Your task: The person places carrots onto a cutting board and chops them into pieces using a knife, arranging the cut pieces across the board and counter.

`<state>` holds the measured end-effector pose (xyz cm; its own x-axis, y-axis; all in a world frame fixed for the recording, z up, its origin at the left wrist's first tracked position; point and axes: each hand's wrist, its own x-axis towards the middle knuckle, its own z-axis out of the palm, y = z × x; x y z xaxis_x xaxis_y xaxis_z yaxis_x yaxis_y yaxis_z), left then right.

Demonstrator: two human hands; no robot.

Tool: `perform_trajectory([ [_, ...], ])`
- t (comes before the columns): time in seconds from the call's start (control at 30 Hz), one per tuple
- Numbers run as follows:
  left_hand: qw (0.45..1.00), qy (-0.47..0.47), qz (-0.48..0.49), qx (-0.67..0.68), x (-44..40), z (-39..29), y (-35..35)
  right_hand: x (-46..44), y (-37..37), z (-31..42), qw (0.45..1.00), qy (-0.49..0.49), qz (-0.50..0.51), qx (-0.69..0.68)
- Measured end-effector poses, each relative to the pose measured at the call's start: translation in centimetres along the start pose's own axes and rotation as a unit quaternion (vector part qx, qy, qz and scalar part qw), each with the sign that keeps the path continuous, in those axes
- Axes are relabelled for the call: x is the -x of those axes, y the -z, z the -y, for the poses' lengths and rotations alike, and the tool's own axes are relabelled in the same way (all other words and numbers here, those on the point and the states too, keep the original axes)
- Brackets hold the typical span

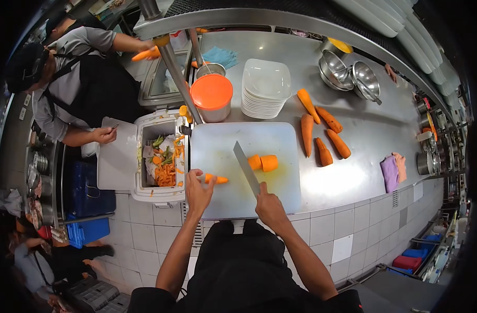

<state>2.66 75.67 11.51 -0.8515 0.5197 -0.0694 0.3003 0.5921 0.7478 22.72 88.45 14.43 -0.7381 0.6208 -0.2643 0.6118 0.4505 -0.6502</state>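
My left hand (pixel 199 194) at narrow carrot end (pixel 218 180) on cutting board (pixel 217 148); can't tell from here if pinched. Right hand (pixel 271 207) closed round handle of knife (pixel 246 166), blade beside thick carrot chunks (pixel 269 163), same board. Whole carrots (pixel 307 134) on steel counter (pixel 353 180).

White dishes (pixel 265 86) stand stacked beside an orange-lidded tub (pixel 212 96); purple and peach cloths (pixel 390 173) lie on the counter (pixel 366 130).
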Motion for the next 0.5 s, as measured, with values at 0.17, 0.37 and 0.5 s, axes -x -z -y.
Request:
perform_trajectory([
  [0.17,0.971,-0.231,0.036,-0.042,1.7,2.5,0.8,4.9,0.6,2.7,0.998,-0.035,0.03,-0.049],
  [0.37,0.986,-0.169,0.011,-0.006,2.0,1.9,-0.6,6.8,-1.4,2.2,0.999,-0.009,0.052,-0.014],
  [0.5,0.984,-0.179,0.003,0.001,1.9,1.7,-0.5,6.5,0.1,4.1,1.0,0.01,0.023,-0.012],
])
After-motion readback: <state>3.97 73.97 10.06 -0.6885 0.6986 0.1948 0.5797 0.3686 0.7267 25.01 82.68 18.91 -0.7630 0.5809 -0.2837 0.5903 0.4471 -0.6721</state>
